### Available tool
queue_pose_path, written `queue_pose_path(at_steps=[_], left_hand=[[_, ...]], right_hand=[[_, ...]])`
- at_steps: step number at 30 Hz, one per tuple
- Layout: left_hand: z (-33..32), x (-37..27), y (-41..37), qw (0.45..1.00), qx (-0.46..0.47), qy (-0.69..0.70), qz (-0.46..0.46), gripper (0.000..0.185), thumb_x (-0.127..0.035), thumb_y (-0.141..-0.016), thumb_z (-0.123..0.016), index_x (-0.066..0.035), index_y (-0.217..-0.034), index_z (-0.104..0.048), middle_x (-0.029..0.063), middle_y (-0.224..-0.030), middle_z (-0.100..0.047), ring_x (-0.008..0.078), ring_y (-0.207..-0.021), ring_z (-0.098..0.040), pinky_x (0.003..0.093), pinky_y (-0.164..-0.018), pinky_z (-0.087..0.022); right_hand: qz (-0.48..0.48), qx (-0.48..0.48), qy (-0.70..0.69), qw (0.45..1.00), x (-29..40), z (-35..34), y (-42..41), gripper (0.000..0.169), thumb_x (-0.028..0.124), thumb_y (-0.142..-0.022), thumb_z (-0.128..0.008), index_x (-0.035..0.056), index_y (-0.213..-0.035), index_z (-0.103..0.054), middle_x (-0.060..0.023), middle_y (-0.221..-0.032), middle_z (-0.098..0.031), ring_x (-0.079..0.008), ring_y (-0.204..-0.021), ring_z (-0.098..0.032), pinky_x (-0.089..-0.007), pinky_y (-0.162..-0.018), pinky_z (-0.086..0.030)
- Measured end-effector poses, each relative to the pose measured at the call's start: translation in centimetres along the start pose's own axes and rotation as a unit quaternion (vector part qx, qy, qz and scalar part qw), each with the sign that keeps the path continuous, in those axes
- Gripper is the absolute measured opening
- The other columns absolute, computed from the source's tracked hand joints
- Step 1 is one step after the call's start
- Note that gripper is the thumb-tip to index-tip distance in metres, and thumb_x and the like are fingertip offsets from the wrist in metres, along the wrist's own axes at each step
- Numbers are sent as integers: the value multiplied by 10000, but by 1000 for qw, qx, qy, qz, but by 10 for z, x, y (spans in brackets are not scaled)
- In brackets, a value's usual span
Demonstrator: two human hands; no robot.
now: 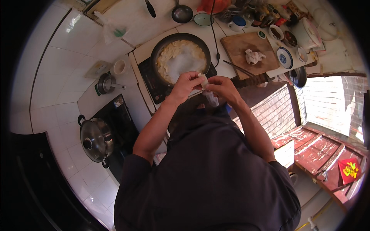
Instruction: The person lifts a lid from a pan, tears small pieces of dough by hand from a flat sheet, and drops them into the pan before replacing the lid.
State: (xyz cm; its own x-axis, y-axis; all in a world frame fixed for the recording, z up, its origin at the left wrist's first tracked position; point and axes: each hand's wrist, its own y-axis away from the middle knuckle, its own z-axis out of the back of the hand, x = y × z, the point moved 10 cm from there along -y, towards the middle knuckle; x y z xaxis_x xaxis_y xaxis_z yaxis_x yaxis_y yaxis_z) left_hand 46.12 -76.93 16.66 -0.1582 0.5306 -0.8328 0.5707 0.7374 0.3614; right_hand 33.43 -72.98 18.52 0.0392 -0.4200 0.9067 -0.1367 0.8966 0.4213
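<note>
My left hand (188,86) and my right hand (222,87) meet at the near edge of a round dark pan (204,46). Between their fingertips they pinch a small pale piece (203,80), perhaps dough or dumpling wrapper. Beneath it a thin clear plastic bag (212,99) hangs near the right hand; whether that hand grips it is hard to tell. Pale yellowish food pieces (170,53) ring the inside of the pan, with a whitish, steamy-looking middle. The pan rests on a black induction cooker (150,86).
Right of the pan are a wooden cutting board (237,47) bearing a crumpled white cloth or paper (254,56), chopsticks (238,68), a black cable (215,37) and a blue-patterned plate (284,57). A lidded steel pot (95,140) and a small saucepan (105,83) stand left.
</note>
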Motion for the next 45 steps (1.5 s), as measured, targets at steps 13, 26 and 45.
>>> queue_pose_path(at_steps=[13, 26, 45], left_hand=[[37, -24, -5, 996, -68, -28, -58, 164, -155, -954, -658, -23, -1047, -680, 12, -851, -673, 89, -748, -639, 239, -704, -507], [103, -67, -42, 788, -159, -587, -99, 341, -268, -984, -585, 25, -1150, -642, 112, -946, -706, 165, -795, -685, 316, -713, -533], [16, 13, 4, 994, -56, 93, -1, 163, -133, -967, -640, -15, -1078, -646, 51, -951, -685, 128, -800, -651, 263, -722, -531]], right_hand=[[-28, 13, 32, 999, 2, -5, -14, 233, 217, -835, -700, -8, -897, -708, -23, -723, -647, -80, -601, -546, -244, -521, -425], [46, 1, -52, 998, -7, 0, -27, 528, 42, -792, -603, -85, -1299, -534, -134, -976, -695, -147, -804, -666, -279, -653, -524], [-8, 24, -13, 1000, -10, -4, -13, 259, 121, -843, -696, -47, -1038, -661, -70, -813, -668, -127, -676, -644, -263, -586, -516]])
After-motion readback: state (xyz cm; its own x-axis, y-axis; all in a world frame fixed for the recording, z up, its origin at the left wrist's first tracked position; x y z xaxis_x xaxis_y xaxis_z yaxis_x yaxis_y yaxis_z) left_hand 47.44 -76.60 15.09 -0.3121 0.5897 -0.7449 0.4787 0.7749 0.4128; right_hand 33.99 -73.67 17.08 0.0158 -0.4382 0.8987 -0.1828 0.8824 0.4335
